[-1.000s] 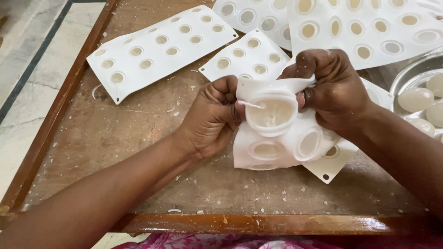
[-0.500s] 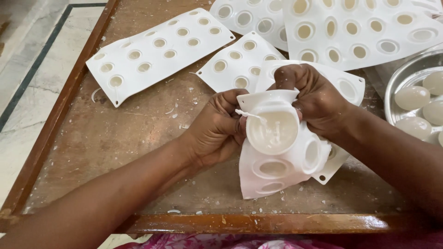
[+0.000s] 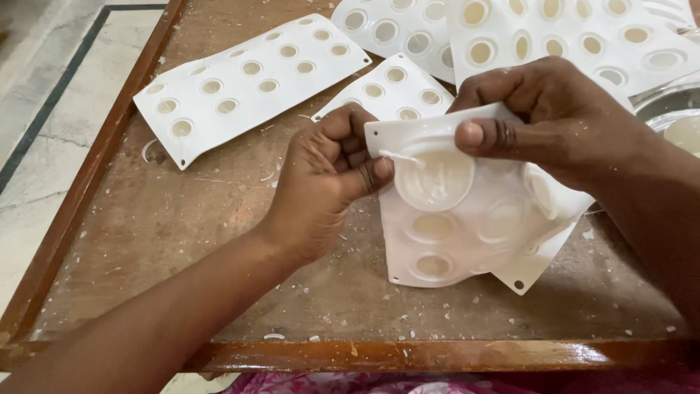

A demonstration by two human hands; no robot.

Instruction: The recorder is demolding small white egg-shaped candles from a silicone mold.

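Observation:
A white flexible mould sheet (image 3: 467, 233) with round cavities is bent up above the wooden board. My left hand (image 3: 324, 182) pinches its upper left edge next to a cavity holding a pale round cast piece (image 3: 435, 179). My right hand (image 3: 554, 117) grips the sheet's top edge from above, thumb pressed on the front. Lower cavities (image 3: 432, 228) on the same sheet also hold pale casts. A thin white sliver sticks out near my left thumb.
Other white mould sheets lie on the wooden board (image 3: 182, 241): one at the upper left (image 3: 248, 80), one behind my hands (image 3: 397, 84), a large one at the top right (image 3: 576, 40). A metal bowl (image 3: 667, 106) with pale round pieces sits at the right edge. White crumbs litter the board.
The view has drawn closer. Both hands have tilted the mould sheet more upright, and my right thumb now presses its front beside the filled cavity.

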